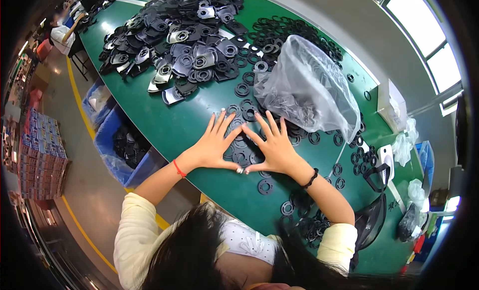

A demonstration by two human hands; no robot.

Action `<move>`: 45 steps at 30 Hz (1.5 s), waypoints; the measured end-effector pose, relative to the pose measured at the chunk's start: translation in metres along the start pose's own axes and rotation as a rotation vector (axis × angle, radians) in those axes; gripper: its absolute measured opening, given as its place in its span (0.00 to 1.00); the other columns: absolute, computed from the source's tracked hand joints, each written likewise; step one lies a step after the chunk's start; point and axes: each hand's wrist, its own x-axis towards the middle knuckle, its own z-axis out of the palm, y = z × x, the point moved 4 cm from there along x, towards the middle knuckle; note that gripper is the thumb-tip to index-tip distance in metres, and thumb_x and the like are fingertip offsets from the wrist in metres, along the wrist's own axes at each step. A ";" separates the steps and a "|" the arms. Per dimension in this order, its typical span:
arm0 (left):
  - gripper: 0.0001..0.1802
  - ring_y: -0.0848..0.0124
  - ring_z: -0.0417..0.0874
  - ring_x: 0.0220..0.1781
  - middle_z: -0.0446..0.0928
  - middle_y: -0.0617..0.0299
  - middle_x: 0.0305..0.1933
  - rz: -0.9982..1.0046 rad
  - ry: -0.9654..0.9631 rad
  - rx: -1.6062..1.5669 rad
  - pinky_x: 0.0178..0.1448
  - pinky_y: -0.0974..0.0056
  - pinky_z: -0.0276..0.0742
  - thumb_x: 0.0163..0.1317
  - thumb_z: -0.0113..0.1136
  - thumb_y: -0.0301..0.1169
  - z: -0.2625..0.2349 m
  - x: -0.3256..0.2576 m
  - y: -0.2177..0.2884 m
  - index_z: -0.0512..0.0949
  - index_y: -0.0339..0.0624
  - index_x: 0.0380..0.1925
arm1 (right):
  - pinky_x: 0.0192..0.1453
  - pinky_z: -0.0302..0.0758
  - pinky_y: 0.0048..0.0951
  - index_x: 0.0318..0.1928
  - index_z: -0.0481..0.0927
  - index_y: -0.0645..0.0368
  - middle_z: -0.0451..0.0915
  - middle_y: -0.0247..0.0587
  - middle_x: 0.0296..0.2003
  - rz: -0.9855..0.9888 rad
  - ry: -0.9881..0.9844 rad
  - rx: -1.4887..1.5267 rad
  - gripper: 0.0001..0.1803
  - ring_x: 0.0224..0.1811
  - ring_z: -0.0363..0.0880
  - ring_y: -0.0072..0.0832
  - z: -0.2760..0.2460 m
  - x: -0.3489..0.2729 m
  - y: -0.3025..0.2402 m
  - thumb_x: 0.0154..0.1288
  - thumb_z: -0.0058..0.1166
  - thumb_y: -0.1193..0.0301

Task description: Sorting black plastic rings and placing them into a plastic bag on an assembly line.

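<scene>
Both my hands lie over a cluster of flat black rings (241, 156) on the green table (164, 123). My left hand (214, 143) has its fingers spread, palm down, with the fingertips on the rings. Mirroring it, my right hand (273, 145) is spread as well, its thumb and index finger meeting those of the left. Several rings show inside the gap between the hands; others are partly hidden under the fingers. Neither hand grips anything. Just beyond the right hand stands a clear plastic bag (312, 85) with grey parts inside.
A large heap of black and silver plate-like parts (184, 45) covers the far left. More black rings (289, 33) lie behind the bag. At the right are a white phone-like device (385, 157) and a white box (391, 105). A blue bin (112, 145) stands beside the table.
</scene>
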 end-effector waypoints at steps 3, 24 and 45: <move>0.57 0.33 0.43 0.75 0.48 0.37 0.73 0.025 -0.017 0.016 0.73 0.32 0.38 0.48 0.59 0.69 -0.002 -0.006 0.010 0.56 0.46 0.71 | 0.70 0.40 0.70 0.71 0.61 0.42 0.50 0.53 0.72 0.054 -0.093 -0.051 0.55 0.76 0.41 0.57 0.021 -0.025 0.007 0.46 0.52 0.27; 0.27 0.59 0.71 0.44 0.71 0.57 0.45 0.068 0.274 0.016 0.48 0.56 0.67 0.46 0.69 0.37 0.015 0.013 0.043 0.75 0.44 0.48 | 0.29 0.75 0.27 0.42 0.74 0.54 0.72 0.33 0.35 0.024 0.185 -0.141 0.21 0.42 0.72 0.31 -0.002 -0.079 0.038 0.44 0.64 0.68; 0.05 0.58 0.69 0.32 0.69 0.57 0.29 -0.036 0.423 -0.176 0.40 0.56 0.63 0.57 0.54 0.28 0.013 0.022 0.035 0.69 0.40 0.28 | 0.43 0.76 0.39 0.50 0.75 0.55 0.80 0.45 0.38 0.372 0.491 -0.358 0.27 0.42 0.80 0.44 -0.137 0.002 0.112 0.59 0.58 0.48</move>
